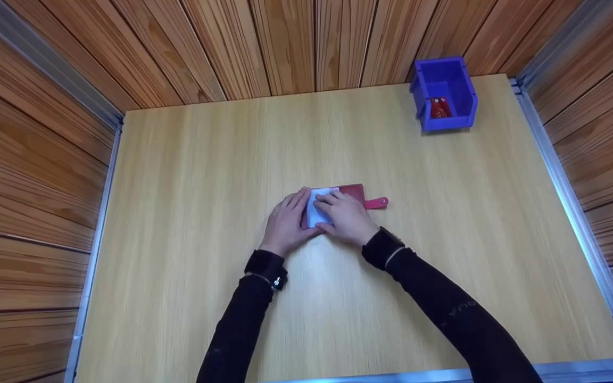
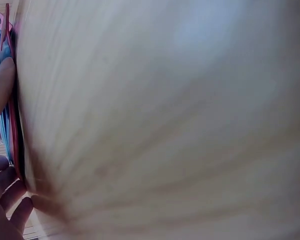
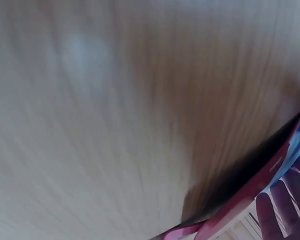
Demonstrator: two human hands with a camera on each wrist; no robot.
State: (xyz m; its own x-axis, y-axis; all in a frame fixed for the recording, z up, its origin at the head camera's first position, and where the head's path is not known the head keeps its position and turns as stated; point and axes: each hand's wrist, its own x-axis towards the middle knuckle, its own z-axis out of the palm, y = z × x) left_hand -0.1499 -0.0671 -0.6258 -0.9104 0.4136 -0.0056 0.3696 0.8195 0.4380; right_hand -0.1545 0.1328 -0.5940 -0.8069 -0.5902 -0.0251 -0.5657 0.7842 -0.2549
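Note:
A red wallet (image 1: 354,191) lies open on the table, with light blue sheets or sleeves (image 1: 315,213) inside it. Its pink strap (image 1: 377,203) with a snap sticks out to the right. My left hand (image 1: 284,222) holds the wallet's left end, the thumb along the near edge and the fingers around the left side. Over the blue sheets lies my right hand (image 1: 350,218), fingers extended and touching them, thumb by the near edge. In the right wrist view the fingers (image 3: 285,200) look spread over the blue layer. Part of the wallet is hidden beneath both hands.
A blue-purple bin (image 1: 447,123) stands at the table's back right, with a red packet (image 1: 439,108) in it. Wood-panelled walls (image 1: 285,48) close off the back and sides, and metal rails (image 1: 556,175) run along the table's edges.

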